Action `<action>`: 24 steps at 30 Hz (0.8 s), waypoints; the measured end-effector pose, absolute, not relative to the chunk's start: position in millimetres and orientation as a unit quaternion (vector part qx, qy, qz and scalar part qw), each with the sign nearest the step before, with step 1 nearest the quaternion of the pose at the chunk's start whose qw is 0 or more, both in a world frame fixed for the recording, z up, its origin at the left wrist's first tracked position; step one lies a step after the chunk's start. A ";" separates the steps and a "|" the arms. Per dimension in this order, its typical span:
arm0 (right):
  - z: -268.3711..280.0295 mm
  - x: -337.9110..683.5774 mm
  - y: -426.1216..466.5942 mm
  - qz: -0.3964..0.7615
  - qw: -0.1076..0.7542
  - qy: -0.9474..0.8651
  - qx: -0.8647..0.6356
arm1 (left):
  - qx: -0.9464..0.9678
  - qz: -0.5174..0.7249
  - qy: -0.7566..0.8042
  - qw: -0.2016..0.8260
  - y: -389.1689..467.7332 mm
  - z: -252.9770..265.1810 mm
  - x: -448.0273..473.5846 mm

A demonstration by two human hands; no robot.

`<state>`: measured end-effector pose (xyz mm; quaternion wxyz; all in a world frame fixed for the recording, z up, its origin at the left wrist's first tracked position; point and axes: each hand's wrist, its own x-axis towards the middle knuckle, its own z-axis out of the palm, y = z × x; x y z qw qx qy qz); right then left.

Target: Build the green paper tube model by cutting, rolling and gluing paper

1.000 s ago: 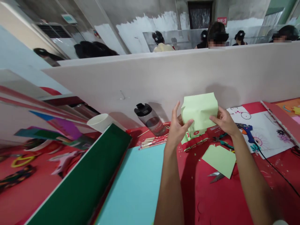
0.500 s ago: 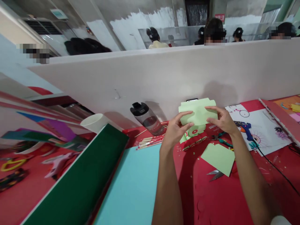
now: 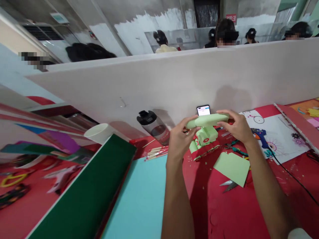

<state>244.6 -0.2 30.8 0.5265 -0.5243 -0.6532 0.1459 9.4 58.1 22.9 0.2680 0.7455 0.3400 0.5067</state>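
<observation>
Between my two hands a light green paper piece [image 3: 209, 120] is held up, its long edge curved towards me. My left hand [image 3: 183, 134] pinches its left end between thumb and fingers. At the other end my right hand [image 3: 234, 126] grips it the same way. Just below and behind stands a small light green paper model tank [image 3: 205, 136] with a red round mark and red parts at its base. A lit phone [image 3: 203, 110] leans on the white partition behind the paper. A flat light green sheet [image 3: 233, 167] lies nearer, partly over scissors [image 3: 229, 185].
A blue glue gun [image 3: 260, 135] with its cable lies at right on patterned paper [image 3: 286, 142]. A dark water bottle [image 3: 154, 126] stands at the partition [image 3: 149, 86], with wooden sticks [image 3: 157, 152] below. A green board [image 3: 82, 189] and light blue sheet [image 3: 137, 196] are at left.
The light green paper has tilted from facing me broadly to nearly edge-on, its edge now curved. More of the phone and the paper model shows. Both hands keep hold.
</observation>
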 end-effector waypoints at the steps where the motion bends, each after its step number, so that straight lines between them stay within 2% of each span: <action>1: 35.0 243.5 -2.9 0.138 0.540 -0.645 -0.523 | 0.744 0.518 0.339 0.252 55.2 26.8 9.2; 4: 46.6 241.2 -11.7 0.134 0.569 -0.633 -0.508 | 0.741 0.550 0.341 0.180 46.4 38.6 8.6; 7: 55.4 240.3 -19.3 0.136 0.558 -0.649 -0.499 | 0.728 0.575 0.350 0.129 40.2 47.7 7.2; 11: 62.9 239.7 -24.6 0.082 0.547 -0.662 -0.505 | 0.710 0.608 0.347 0.076 36.1 56.0 3.0; 17: 72.2 240.0 -29.2 0.056 0.599 -0.640 -0.478 | 0.719 0.593 0.285 0.223 24.0 67.4 1.4; 20: 74.5 242.1 -31.1 0.125 0.619 -0.636 -0.444 | 0.687 0.601 0.302 0.274 19.2 70.1 5.3; 24: 67.2 245.9 -26.0 0.261 0.575 -0.629 -0.454 | 0.699 0.539 0.324 0.342 23.7 64.7 10.0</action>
